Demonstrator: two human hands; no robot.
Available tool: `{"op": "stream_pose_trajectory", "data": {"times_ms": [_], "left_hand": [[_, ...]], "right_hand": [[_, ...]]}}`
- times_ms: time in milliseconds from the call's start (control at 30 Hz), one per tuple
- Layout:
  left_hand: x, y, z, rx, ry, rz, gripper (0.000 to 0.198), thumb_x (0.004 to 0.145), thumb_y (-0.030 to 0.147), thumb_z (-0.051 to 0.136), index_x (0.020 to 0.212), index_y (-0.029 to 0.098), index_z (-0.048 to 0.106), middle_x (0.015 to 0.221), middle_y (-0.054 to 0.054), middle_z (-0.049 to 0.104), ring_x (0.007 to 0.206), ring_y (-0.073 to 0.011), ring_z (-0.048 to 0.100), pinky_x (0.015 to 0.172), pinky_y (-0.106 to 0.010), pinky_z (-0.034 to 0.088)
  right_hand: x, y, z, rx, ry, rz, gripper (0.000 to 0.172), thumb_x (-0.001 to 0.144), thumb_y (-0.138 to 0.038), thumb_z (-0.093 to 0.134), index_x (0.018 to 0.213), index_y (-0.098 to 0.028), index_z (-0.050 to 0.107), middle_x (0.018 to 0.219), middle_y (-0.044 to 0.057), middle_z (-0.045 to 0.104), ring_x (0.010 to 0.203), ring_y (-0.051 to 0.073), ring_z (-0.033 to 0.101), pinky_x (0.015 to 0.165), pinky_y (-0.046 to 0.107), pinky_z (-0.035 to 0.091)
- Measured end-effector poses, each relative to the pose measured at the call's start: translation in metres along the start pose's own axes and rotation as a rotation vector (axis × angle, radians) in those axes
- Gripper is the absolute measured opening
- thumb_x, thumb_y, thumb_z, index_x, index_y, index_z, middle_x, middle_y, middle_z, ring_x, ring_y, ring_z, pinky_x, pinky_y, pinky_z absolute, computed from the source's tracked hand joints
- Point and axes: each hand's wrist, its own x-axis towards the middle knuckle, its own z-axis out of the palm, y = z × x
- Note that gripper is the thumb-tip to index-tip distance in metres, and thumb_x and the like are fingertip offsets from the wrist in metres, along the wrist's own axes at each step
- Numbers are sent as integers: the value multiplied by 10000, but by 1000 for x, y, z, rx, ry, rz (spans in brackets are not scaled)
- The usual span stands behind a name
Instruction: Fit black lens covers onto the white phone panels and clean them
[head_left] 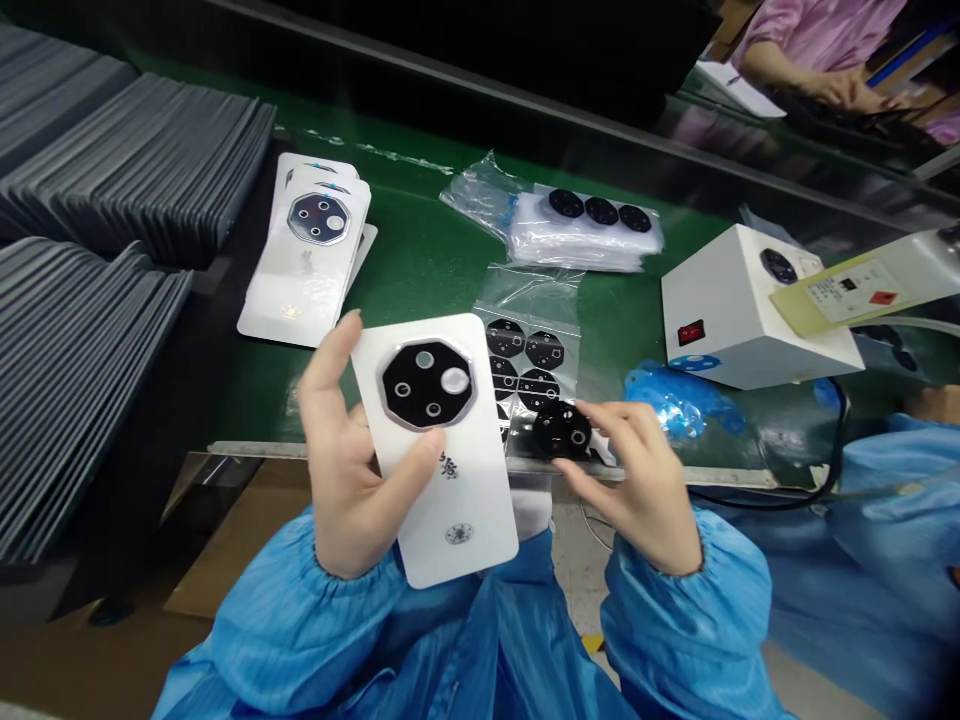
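My left hand (360,460) grips a white phone back cover (472,500), thumb on its face and fingers at its left edge. A black octagonal camera panel with several round lenses or holes sits near the cover's top. Between thumb and fingertips, my right hand (637,480) pinches a loose black camera lens plate (562,430) by its right side, just right of the cover. Beneath and behind that plate lies a clear plastic bag (529,295) with several similar black plates inside. The cover partly hides this bag.
White back covers (304,270) are stacked at left, beside racks of grey sheets (142,160). Behind are bagged pieces with black plates (585,235). At right stand a white box with a red switch (742,300), a yellowish bottle (870,280) and blue film scraps (679,400). Another person's hands (847,90) show top right.
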Motion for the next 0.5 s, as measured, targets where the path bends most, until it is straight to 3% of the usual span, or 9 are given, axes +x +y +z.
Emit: {"op": "stream_pose_trajectory", "data": {"times_ms": [100,200,267,333,400,500], "left_hand": [[0,5,7,48,-74,60,194,748,74,606,590,184,578,1469,115,260,1211,-220,467,878,-271,539],[-4,14,18,14,-156,32,68,772,122,597,772,182,630,1462,25,291,1304,-299,356,877,-345,548],[-7,18,23,-74,-209,-28,324,778,138,585,1096,201,584,1446,-41,335,1279,-320,402,884,-397,546],[-10,20,25,-251,-296,-121,604,807,141,542,1366,254,343,1365,-74,464,1175,-302,529,813,-399,572],[-14,20,25,-471,-366,-229,695,842,142,496,1432,307,168,1243,-62,588,1085,-287,604,740,-393,584],[-18,19,26,-680,-366,-338,619,876,165,469,1412,342,214,1211,-37,622,1114,-291,591,889,-473,517]], "right_hand": [[4,-5,-16,107,185,45,503,754,-318,682,1218,-221,512,954,65,511,884,218,510,747,398,471],[10,-18,-25,181,261,-31,510,737,-358,692,1206,-236,531,1016,75,510,956,244,518,796,429,464],[15,-28,-28,120,240,-121,484,754,-369,676,1188,-209,534,1068,94,531,1000,252,528,828,435,468],[19,-35,-28,34,222,-182,455,771,-368,660,1167,-188,530,1093,108,553,1020,251,539,838,433,476],[22,-39,-28,-12,215,-206,447,772,-363,662,1152,-172,527,1101,119,566,1026,253,547,832,430,483],[24,-42,-28,-18,201,-229,461,757,-356,678,1135,-135,535,1115,141,565,1044,263,545,837,430,482]]}}
